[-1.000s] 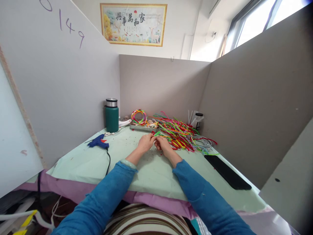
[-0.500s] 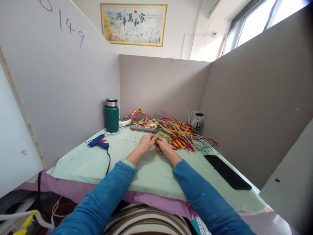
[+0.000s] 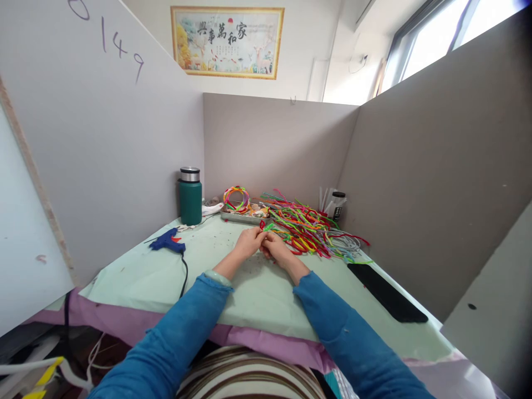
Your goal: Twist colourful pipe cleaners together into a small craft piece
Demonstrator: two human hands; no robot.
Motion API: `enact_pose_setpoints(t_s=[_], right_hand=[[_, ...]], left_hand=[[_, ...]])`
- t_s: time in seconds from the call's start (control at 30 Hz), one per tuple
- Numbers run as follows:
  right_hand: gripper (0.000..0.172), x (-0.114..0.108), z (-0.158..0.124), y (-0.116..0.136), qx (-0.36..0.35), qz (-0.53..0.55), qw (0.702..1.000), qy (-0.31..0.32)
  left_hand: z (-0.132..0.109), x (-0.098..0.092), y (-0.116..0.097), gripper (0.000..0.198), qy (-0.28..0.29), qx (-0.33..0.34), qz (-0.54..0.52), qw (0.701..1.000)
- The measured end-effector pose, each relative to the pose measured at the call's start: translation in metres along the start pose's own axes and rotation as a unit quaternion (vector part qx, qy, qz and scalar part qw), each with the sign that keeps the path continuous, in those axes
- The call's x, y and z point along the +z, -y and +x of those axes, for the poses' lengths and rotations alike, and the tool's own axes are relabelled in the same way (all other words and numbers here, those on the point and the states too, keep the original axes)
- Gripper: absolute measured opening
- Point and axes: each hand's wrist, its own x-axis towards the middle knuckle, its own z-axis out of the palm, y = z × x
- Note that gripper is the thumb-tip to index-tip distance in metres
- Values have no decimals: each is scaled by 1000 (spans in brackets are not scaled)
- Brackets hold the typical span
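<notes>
My left hand and my right hand meet over the middle of the table, fingertips pinched together. Between them a small bent piece of red pipe cleaner sticks up past the left fingertips. A short bit of green pipe cleaner shows just above the right fingers. Most of what the fingers grip is hidden behind them. Right behind my hands lies a heap of coloured pipe cleaners.
A metal tray with small pieces and a multicoloured ring stands at the back. On the left are a green bottle and a blue glue gun with its cord. A flat black object lies at the right edge.
Both hands stay in place, with the fingers shifting slightly. My right fingers have drawn a little closer to the left ones, and the red piece stands a bit more upright.
</notes>
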Motion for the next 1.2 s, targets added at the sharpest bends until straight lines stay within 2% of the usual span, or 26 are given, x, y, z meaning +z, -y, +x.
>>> enact_pose_setpoints(t_s=[0.2,0.3,0.43,0.6,0.87,0.97,1.07,1.2], right_hand=[[12,-2,3,-1,23,76,997,-5],[15,-5,3,3,46,164,985,17],[12,-8,2,7,83,226,971,9],[10,-11,5,3,112,255,960,-30],[14,-12,11,-7,123,206,967,-82],[16,-13,10,-7,117,212,968,-64],[20,-13,7,-2,103,223,969,-28],[25,-12,2,5,87,229,969,-25]], left_hand=[[1,0,1,33,-1,-7,-29,1000],[1,0,0,34,-6,-19,-41,999],[0,-2,-3,33,1,-19,-50,999],[0,1,-2,33,39,-2,-86,996],[-3,3,-2,24,100,49,-147,983],[-2,0,-4,25,78,37,-120,989],[-2,-4,-5,28,23,21,-94,995],[-2,-5,-3,27,-29,5,-47,998]])
